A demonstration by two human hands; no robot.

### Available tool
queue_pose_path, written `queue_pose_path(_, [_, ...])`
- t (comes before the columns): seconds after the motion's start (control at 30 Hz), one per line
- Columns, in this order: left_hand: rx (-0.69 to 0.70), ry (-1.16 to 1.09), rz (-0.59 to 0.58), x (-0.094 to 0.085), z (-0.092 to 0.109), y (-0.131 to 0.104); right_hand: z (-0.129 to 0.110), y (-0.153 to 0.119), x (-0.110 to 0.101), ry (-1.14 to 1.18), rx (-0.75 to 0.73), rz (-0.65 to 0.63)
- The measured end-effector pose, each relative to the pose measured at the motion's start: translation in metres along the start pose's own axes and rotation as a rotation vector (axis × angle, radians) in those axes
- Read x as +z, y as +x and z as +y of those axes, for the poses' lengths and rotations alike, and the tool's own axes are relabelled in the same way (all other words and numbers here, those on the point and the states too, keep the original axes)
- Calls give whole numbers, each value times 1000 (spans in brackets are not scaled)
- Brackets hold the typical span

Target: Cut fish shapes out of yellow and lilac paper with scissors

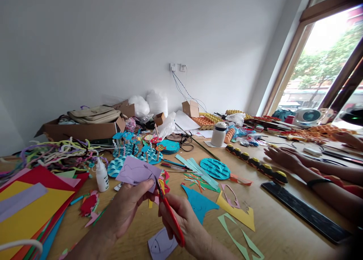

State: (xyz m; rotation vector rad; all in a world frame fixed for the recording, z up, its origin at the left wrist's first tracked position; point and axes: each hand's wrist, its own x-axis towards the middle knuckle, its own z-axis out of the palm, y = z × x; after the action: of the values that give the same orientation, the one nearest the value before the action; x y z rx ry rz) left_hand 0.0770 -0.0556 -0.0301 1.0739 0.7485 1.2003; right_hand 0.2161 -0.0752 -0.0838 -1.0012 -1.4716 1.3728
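My left hand (127, 205) pinches the lower edge of a sheet of purple paper (135, 170) that has a fish outline drawn on it. My right hand (180, 216) is closed around red-handled scissors (172, 218). Their blades meet the paper's right part, close to my left fingertips. Below my right hand, partly covered by it, lies another purple piece with a drawn fish (160, 246). A blue paper offcut (198, 203) rests just right of that hand. Yellow (236, 210) and light green offcuts (241, 239) lie farther right.
Coloured paper sheets (56, 199) are stacked at left beside a white glue bottle (101, 175). Blue wave-pattern crafts (124, 150) stand behind my hands. At right, another person's hands (283, 158) rest near a black-and-yellow egg-carton strip (256, 163) and a dark flat bar (303, 210).
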Motion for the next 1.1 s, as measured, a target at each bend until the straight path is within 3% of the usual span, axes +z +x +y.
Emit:
queue_pose_path(0.13, [5,14,-27,0,0,0,0,1,1,4,15,10])
queue_pose_path(0.33, [40,55,63,-3,-5,2,0,1,1,13,22,8])
queue_pose_path(1.1, [41,84,-8,-4,-2,4,-2,1,0,-60,-11,5])
